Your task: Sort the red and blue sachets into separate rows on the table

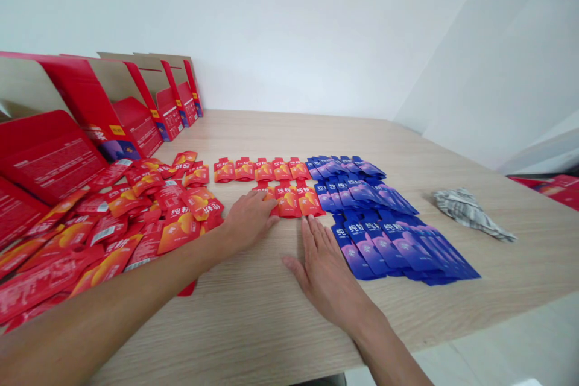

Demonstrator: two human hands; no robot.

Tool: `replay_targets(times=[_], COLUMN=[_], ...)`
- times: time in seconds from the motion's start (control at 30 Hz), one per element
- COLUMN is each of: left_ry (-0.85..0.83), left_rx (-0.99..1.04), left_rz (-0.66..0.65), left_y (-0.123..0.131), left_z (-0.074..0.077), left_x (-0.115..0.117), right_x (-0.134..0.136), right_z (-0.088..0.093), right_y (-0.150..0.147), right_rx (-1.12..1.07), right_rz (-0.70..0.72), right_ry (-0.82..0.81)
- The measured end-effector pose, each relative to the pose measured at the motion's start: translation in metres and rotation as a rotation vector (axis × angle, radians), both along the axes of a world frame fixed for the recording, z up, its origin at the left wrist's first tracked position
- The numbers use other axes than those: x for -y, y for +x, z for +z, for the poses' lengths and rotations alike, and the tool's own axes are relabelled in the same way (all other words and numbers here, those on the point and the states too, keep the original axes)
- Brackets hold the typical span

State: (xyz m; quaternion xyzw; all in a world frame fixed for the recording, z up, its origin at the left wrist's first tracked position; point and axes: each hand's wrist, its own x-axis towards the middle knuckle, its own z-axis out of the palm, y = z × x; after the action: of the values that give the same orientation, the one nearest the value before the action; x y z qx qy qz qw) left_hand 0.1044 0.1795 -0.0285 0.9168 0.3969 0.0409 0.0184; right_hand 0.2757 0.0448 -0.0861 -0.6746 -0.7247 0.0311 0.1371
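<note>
My left hand (248,220) is at the left end of the second row of red sachets, its curled fingers over an orange-printed red sachet (269,192) that it partly hides. Beside that lie two more red sachets, the middle one (286,200) and the right one (308,199), flat with their spouts pointing away. My right hand (328,274) rests flat on the table, fingers stretched, the fingertips touching the lower edge of the right sachet. Behind them runs a row of several red sachets (244,169). Overlapping blue sachets (371,247) lie in three rows to the right.
A loose heap of red sachets (136,205) covers the left of the table (280,325). Several open red cartons (131,114) stand behind it, along the left. A crumpled checked cloth (468,211) lies on the right. A white wall (289,30) rises behind the table.
</note>
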Motion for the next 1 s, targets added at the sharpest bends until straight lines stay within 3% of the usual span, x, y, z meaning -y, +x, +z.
replay_targets(times=[0.57, 0.77, 0.87, 1.0], left_ry=[-0.009, -0.015, 0.026, 0.116], left_rx=[0.032, 0.046, 0.086, 0.088], left_rz=[0.004, 0.027, 0.072, 0.203], left_y=[0.0, -0.001, -0.011, -0.036], left_z=[-0.001, 0.001, 0.01, 0.027], left_x=[-0.004, -0.003, -0.014, -0.053], right_x=[-0.004, -0.004, -0.002, 0.002], right_z=[0.002, -0.005, -0.011, -0.011], right_y=[0.002, 0.003, 0.003, 0.001], right_rx=[0.01, 0.039, 0.038, 0.042], right_rz=[0.019, 0.024, 0.013, -0.011], right_ry=[0.015, 0.079, 0.148, 0.235])
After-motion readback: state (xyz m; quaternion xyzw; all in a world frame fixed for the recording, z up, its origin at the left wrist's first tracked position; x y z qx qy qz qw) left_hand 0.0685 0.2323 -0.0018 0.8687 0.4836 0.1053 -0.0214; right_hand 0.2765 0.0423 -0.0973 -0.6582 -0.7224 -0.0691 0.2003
